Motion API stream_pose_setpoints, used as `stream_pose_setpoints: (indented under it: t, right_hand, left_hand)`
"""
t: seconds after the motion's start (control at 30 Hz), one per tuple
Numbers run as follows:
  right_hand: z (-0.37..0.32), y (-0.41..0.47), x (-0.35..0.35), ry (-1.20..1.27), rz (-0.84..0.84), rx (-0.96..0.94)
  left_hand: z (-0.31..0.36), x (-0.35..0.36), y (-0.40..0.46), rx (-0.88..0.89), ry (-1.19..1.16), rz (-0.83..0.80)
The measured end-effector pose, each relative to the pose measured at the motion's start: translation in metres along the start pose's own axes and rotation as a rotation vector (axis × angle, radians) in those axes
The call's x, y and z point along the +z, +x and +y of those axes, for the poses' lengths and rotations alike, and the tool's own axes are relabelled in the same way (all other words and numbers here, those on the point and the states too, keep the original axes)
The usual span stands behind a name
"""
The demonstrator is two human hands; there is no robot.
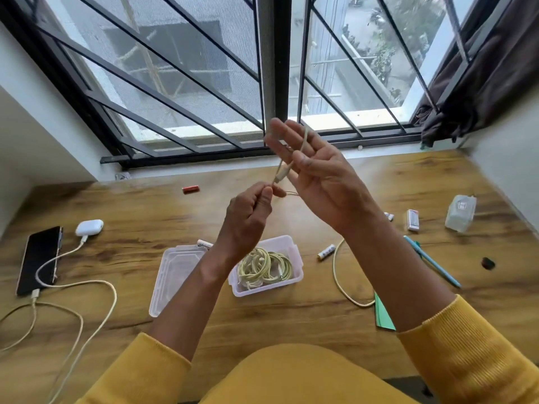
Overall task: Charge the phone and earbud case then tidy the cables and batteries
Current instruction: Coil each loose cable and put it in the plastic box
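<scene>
Both hands raised above wooden table (262, 310): right hand (323, 173) open, pale cable (304, 141) looped round straight fingers; left hand (248, 220) pinches its connector end. Phone (39, 259) and earbud case (89, 227) lie left, plugged in.

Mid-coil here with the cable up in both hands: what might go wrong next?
1. The cable lies loosely over the open right hand; its loops may slip off.
2. The left hand pinches near the plug; tugging may strain it.
3. Its tail trails beside a battery and could drag it.
</scene>
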State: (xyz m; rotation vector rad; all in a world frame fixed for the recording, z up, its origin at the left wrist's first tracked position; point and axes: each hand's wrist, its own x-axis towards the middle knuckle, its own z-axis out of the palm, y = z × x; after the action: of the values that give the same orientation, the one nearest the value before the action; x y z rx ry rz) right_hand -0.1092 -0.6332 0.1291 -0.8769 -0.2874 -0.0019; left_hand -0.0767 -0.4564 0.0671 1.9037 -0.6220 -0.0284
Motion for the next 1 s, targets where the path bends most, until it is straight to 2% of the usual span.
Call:
stream_pose_setpoints:
  t: [0.13,0.23,0.33,0.43,0.57,0.73,0.9,0.93,1.0]
  right_hand:
    - [0.007,0.012,0.001,-0.058,0.179,-0.080]
    - [0.016,0.014,0.002,-0.315,0.256,-0.124]
    - [0.028,0.010,0.004,-0.579,0.292,-0.121]
    - [0.037,0.004,0.006,-0.788,0.265,-0.119]
    - [0.045,-0.004,0.001,-0.864,0.181,-0.109]
    - [0.047,-0.014,0.004,-0.843,0.140,0.010]
    - [0.058,-0.024,0.005,-1.082,0.059,0.158]
    - [0.061,-0.027,0.005,-1.092,0.032,0.185]
    - [0.064,-0.031,0.008,-0.949,-0.020,0.223]
  left_hand:
    - [0.009,0.004,-0.011,0.044,0.142,-0.055]
    - [0.019,0.000,-0.015,0.088,0.209,-0.105]
    - [0.028,-0.010,-0.012,0.143,0.303,-0.086]
    - [0.033,-0.022,-0.007,0.186,0.352,-0.046]
    - [0.033,-0.034,-0.002,0.185,0.324,-0.012]
    - [0.030,-0.051,-0.001,0.132,0.253,-0.098]
    - [0.032,-0.063,0.000,0.100,0.163,-0.083]
    - [0.032,-0.066,0.001,0.094,0.153,-0.082]
    - [0.029,-0.071,0.004,0.078,0.141,-0.074]
